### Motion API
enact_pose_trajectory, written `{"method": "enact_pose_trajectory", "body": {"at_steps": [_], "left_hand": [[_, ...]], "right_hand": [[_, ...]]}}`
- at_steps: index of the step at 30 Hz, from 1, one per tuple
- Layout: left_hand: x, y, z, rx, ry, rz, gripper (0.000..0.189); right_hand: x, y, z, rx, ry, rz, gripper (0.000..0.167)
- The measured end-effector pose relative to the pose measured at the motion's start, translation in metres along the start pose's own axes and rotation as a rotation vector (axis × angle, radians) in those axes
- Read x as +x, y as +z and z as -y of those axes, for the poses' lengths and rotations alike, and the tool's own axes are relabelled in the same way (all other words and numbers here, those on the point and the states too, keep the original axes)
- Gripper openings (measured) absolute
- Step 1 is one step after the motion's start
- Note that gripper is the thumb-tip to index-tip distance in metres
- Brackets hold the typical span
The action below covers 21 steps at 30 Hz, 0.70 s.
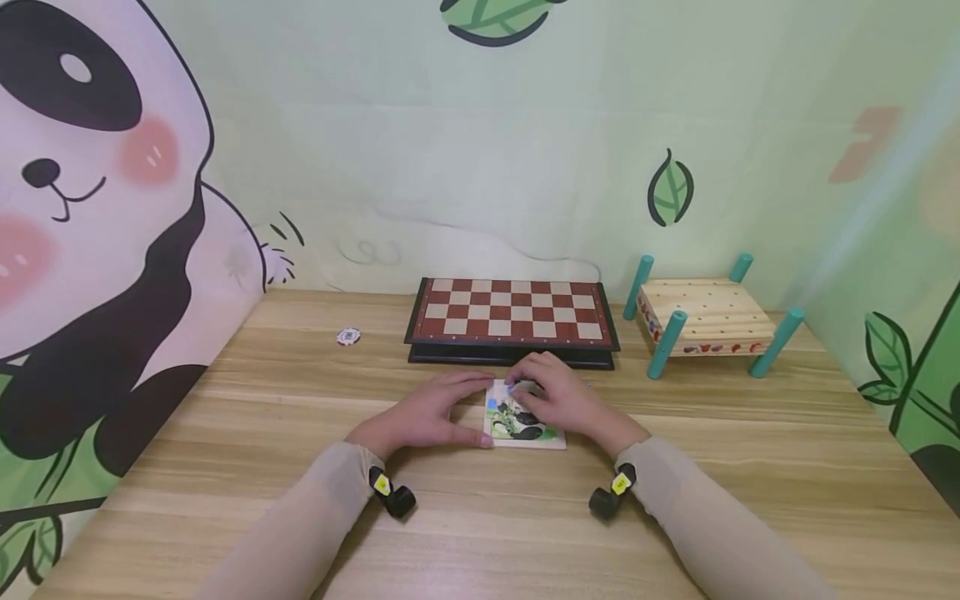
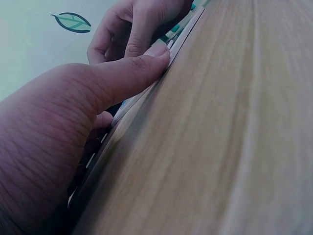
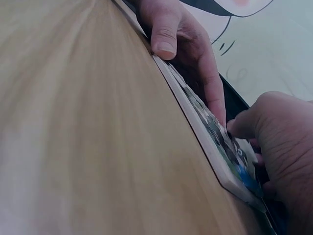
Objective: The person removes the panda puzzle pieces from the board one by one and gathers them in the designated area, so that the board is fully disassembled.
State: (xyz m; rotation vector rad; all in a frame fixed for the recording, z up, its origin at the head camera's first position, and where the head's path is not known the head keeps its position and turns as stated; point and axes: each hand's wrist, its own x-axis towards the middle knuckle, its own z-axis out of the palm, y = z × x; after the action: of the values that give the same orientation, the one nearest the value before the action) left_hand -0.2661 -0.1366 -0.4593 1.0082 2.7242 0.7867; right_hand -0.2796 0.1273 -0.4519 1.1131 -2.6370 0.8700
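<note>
Table [image 1: 480, 542]: smooth wood-grain, faint sheen. Puzzle [image 1: 513, 427]: bare-wood-look edge, smooth printed face. Chessboard [image 1: 513, 312]: plastic-look frame, smooth top. Bench [image 1: 705, 312]: bare-looking wood, matt legs [image 1: 667, 345]. Chip [image 1: 348, 336]: plastic-look. Sleeves [image 1: 300, 508]: matt cloth. Backdrop [image 1: 480, 167]: matt, printed, lightly creased.

Puzzle [image 1: 519, 423] before chessboard [image 1: 513, 312], chip [image 1: 348, 336] left of it (stand [image 1: 705, 312] right)

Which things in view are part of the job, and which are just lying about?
In the job:
- panda picture board
- left hand, at the board's left edge
- right hand, over its upper part

Lying about:
- checkered board, behind
- wooden stand with teal legs, right
- round chip, left
</note>
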Motion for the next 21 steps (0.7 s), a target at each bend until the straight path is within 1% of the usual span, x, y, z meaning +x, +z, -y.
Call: {"method": "enact_pose_trajectory", "body": {"at_steps": [6,10,15,21], "left_hand": [[-0.0004,0.0000,0.0002,0.005,0.002,0.001,0.097],[-0.0009,0.0002,0.0004,0.005,-0.004,0.001,0.098],[-0.0013,-0.0008,-0.0005,-0.003,0.006,-0.005,0.097],[-0.0012,-0.0017,-0.0013,-0.010,0.015,-0.001,0.097]], "right_hand": [[-0.0026,-0.0052,-0.0025,0.079,-0.037,0.020,0.016],[-0.0031,-0.0053,-0.0071,0.086,-0.045,0.048,0.019],[-0.0027,-0.0063,-0.0087,0.095,-0.061,0.058,0.022],[-0.0023,-0.0098,-0.0066,0.107,-0.027,0.093,0.024]]}}
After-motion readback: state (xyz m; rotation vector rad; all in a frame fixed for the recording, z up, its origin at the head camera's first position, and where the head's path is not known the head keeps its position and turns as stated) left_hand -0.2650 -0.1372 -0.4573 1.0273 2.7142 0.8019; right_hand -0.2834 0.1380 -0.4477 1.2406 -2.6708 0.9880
